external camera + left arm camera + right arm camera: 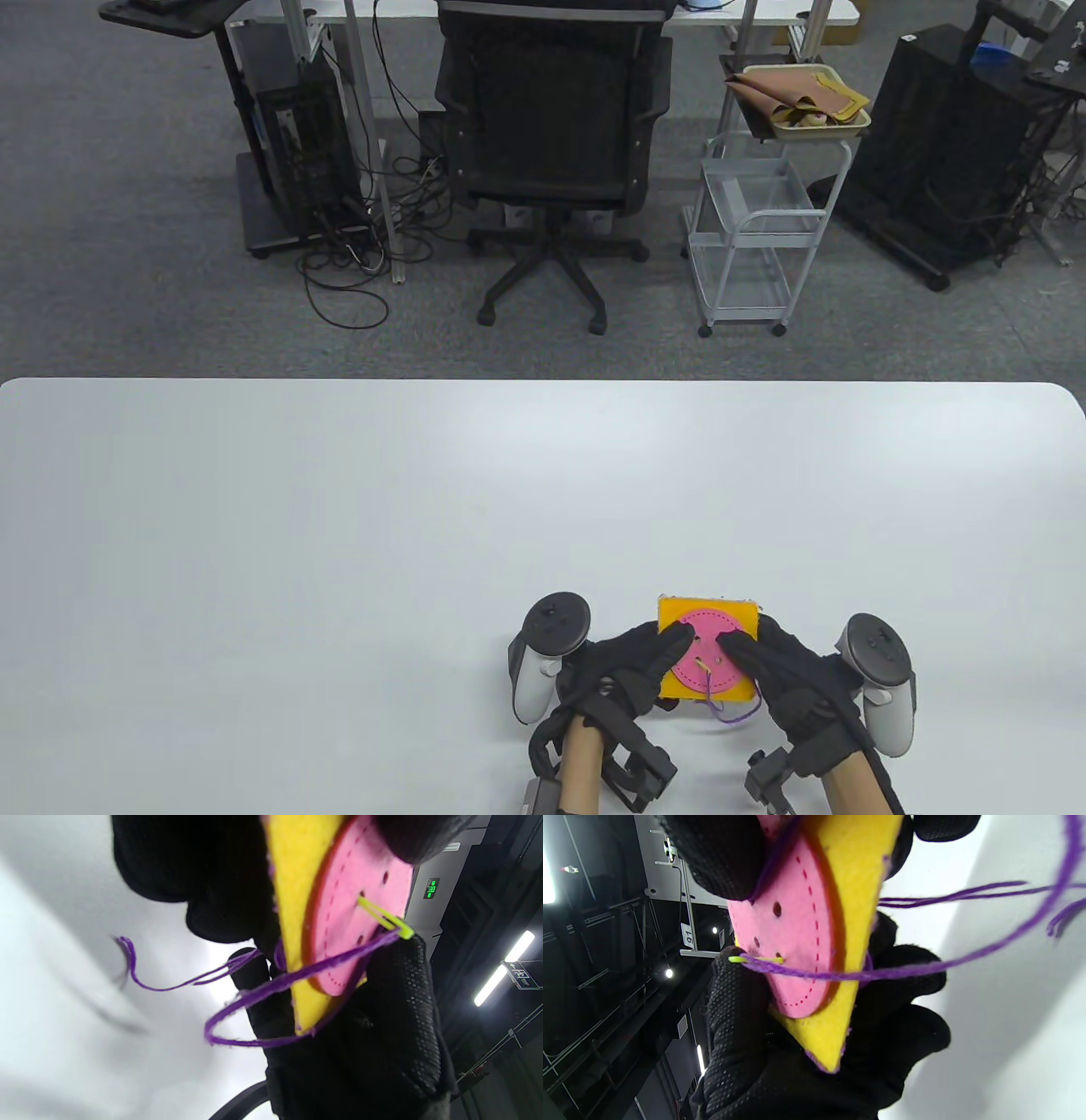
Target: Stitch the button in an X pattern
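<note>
The big white counter [339,509] fills the lower half of the table view. Both hands are at its bottom middle, holding the sewing piece between them.

The left hand [632,666] grips the left side of the yellow felt square [674,613]. Its fingers are curled behind the felt and its thumb lies on the front. The right hand [785,679] grips the right side of the square. Its thumb rests on the pink felt button [708,658], and the tip is right by the needle. I cannot tell if it pinches the needle or only touches it.

The pink button is a big round one. It sits in the middle of the yellow square and has small holes [776,909] in it.

A purple thread [237,1001] runs from the needle, across the button, and hangs in a loose loop below the felt.

The little green needle [755,959] pokes into one of the holes, with its end sticking out by the right thumb.

I think this is a stitch part way done. Next, the right hand likely needs to pinch the needle, pull it through, and draw the loose thread tight.
</note>
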`<state>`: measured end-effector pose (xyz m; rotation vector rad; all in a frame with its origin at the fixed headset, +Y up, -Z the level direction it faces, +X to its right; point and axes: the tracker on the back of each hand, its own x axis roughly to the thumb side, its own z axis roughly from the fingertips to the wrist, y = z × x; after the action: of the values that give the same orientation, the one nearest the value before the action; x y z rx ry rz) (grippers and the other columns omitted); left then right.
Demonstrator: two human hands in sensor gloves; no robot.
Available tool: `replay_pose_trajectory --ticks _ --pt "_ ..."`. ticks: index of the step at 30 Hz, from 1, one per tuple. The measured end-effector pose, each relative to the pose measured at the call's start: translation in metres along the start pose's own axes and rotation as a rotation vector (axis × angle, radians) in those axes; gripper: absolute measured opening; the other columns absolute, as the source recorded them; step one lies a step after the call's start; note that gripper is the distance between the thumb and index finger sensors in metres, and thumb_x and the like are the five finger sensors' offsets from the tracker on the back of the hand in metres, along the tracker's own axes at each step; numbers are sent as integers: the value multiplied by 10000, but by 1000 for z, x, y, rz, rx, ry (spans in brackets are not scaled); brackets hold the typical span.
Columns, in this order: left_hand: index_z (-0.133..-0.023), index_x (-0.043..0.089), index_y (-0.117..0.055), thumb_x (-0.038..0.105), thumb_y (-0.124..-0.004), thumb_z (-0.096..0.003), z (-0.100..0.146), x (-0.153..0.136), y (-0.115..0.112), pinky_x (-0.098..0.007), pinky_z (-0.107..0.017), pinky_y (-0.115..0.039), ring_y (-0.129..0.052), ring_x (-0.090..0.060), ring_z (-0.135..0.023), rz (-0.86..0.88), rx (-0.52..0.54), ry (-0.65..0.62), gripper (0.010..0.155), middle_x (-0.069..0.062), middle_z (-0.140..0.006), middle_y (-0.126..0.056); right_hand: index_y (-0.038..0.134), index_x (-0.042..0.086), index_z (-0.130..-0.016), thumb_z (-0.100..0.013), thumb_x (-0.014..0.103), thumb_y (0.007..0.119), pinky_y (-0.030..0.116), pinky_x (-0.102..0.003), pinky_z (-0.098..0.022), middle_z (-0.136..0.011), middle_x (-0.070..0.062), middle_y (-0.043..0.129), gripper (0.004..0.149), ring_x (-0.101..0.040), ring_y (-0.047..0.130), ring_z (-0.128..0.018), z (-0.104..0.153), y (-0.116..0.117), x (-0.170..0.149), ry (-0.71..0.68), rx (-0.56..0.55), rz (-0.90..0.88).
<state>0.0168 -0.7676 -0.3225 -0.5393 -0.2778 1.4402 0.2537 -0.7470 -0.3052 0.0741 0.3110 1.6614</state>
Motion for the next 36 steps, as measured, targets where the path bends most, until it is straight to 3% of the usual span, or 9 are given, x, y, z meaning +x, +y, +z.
replay_pose_trajectory --ticks 9,14,20,29,36 --pt "-1045 224 -681 584 -605 -546 6 2 9 -504 -501 -821 -997 -313 -717 35 27 -22 620 -55 -817 -1022 718 129 -882 -553 393 686 388 -628 -779 -1049 -168 496 424 -330 585 -878 3 -7 1 3 -24 -84" --pt "-993 199 -754 539 -604 -559 11 8 15 -490 -449 -840 -1038 -285 -618 6 80 -23 571 -29 -706 -1068 710 126 -884 -556 395 680 394 -626 -777 -1046 -167 499 425 -327 590 -875 5 -12 1 2 -39 -147" --pt "-944 227 -797 483 -663 -554 18 18 21 -431 -411 -868 -1058 -199 -539 -136 215 -53 485 63 -611 -1076 706 126 -885 -558 398 674 399 -623 -777 -1042 -165 504 426 -323 595 -871 7 -16 2 3 -49 -199" --pt "-953 328 -781 420 -760 -520 25 30 21 -403 -498 -820 -959 -188 -687 -310 352 -111 443 71 -796 -953 707 122 -882 -559 396 673 407 -625 -771 -1038 -167 509 425 -324 600 -866 7 -10 2 9 -31 -218" --pt "-1002 378 -727 383 -781 -521 19 33 9 -500 -690 -624 -642 -303 -992 -378 226 -93 484 -33 -1101 -627 707 119 -882 -558 394 673 408 -623 -770 -1037 -168 509 426 -325 602 -865 6 -6 2 13 -15 -227"
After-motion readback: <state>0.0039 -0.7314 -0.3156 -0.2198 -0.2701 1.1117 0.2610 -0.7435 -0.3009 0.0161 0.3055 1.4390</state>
